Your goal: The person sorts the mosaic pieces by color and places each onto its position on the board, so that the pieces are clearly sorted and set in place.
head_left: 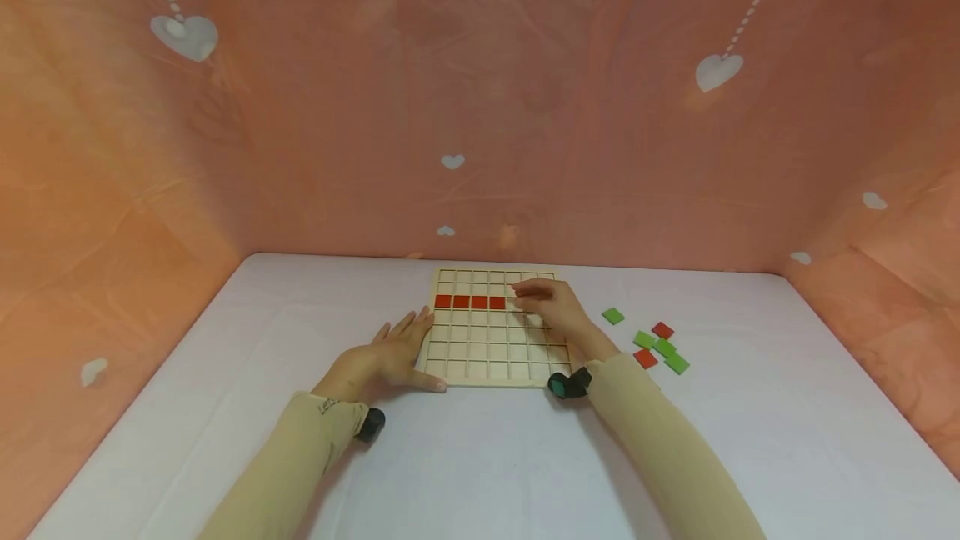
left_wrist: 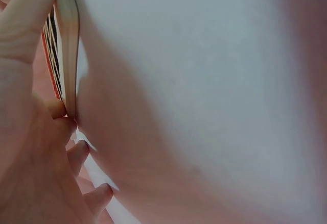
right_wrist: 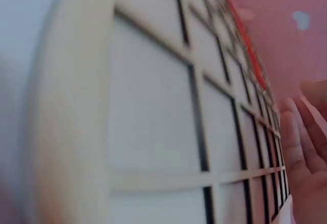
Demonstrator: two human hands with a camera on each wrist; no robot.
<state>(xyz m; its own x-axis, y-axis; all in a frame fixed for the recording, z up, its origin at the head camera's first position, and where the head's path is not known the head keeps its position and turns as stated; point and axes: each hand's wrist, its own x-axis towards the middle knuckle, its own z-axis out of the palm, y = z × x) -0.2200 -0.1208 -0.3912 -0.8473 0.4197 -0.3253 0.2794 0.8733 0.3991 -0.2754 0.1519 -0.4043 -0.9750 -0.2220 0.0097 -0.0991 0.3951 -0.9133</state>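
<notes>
A pale wooden grid board (head_left: pixel 478 352) lies on the white table. Several red square tiles (head_left: pixel 479 302) form a row across its upper left part. My left hand (head_left: pixel 393 357) rests at the board's left side with fingers spread, its thumb by the near left corner. In the left wrist view, fingertips (left_wrist: pixel 64 124) touch the board's wooden edge (left_wrist: pixel 70 55). My right hand (head_left: pixel 551 307) is over the board's right part, fingertips just right of the red row. In the right wrist view its fingers (right_wrist: pixel 292 134) are loosely bent, and no tile shows between them.
Loose green tiles (head_left: pixel 613 316) and red tiles (head_left: pixel 663 329) lie on the table right of the board, beside my right forearm. White cloth covers the table (head_left: pixel 480 457). An orange-pink curtain (head_left: pixel 480 107) with hearts surrounds it at the back and sides.
</notes>
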